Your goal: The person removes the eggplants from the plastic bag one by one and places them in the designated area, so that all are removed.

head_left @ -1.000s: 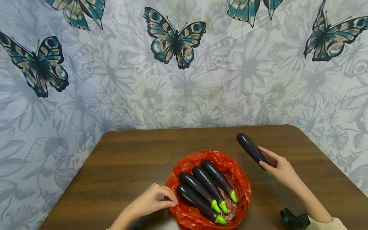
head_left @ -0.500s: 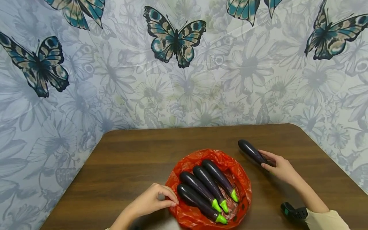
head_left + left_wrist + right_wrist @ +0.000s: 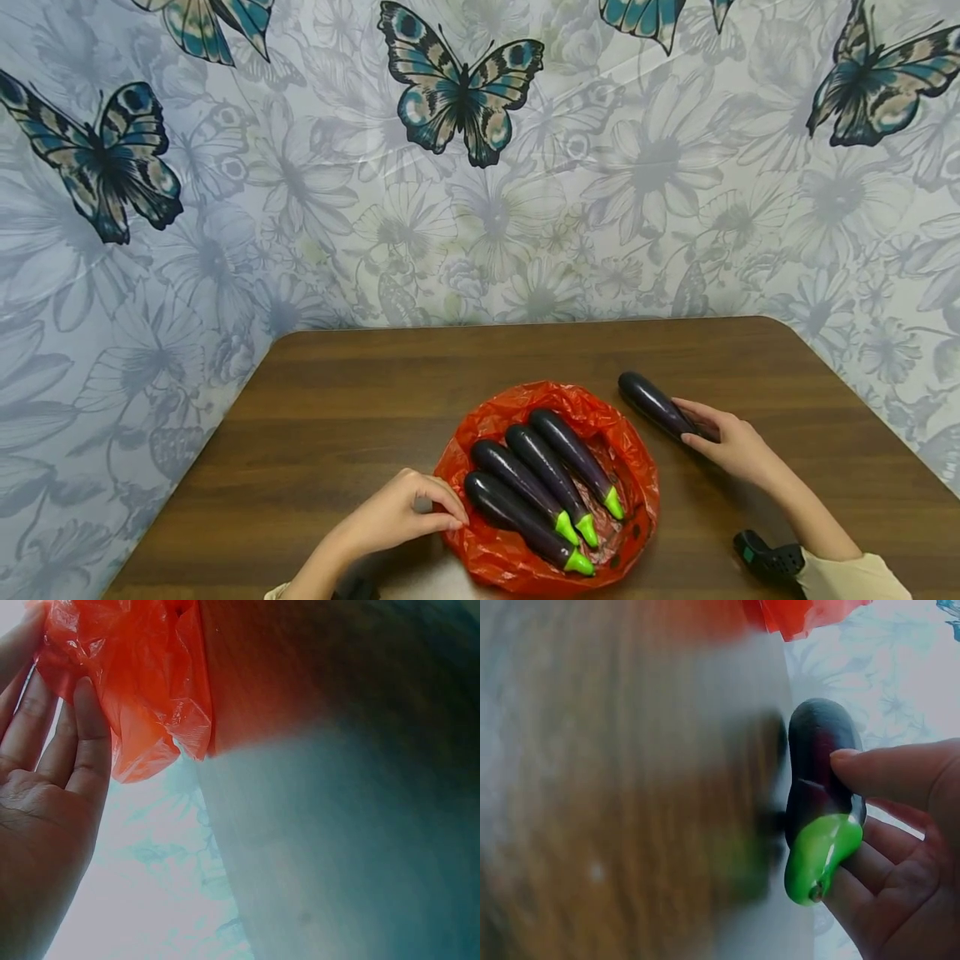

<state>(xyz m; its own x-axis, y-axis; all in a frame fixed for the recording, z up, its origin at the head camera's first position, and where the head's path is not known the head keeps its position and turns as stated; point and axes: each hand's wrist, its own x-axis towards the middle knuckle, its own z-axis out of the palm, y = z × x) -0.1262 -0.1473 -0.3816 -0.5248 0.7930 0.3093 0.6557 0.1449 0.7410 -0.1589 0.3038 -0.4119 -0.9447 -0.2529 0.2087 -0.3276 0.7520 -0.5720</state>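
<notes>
My right hand (image 3: 731,442) grips a dark purple eggplant (image 3: 651,402) near its stem end, right of the bag and low over the table. In the right wrist view its green cap (image 3: 821,855) shows, with thumb and fingers on opposite sides of the eggplant (image 3: 821,742). Whether it touches the tabletop, I cannot tell. A red plastic bag (image 3: 480,421) stands with its mouth spread wide, and several eggplants (image 3: 551,471) lie side by side in it, green caps toward me. The bag's left rim is pinched by my left hand (image 3: 397,512); the left wrist view shows fingers at the red plastic (image 3: 142,690).
The brown wooden table (image 3: 360,400) has rounded far corners. Behind it hangs a cloth (image 3: 300,208) printed with flowers and butterflies. A black wrist device (image 3: 768,554) sits at the right forearm beside a pale sleeve (image 3: 851,579).
My right hand has lowered the eggplant toward the table, and it lies flatter now. The left hand keeps its hold on the bag rim. The head view has shifted slightly.
</notes>
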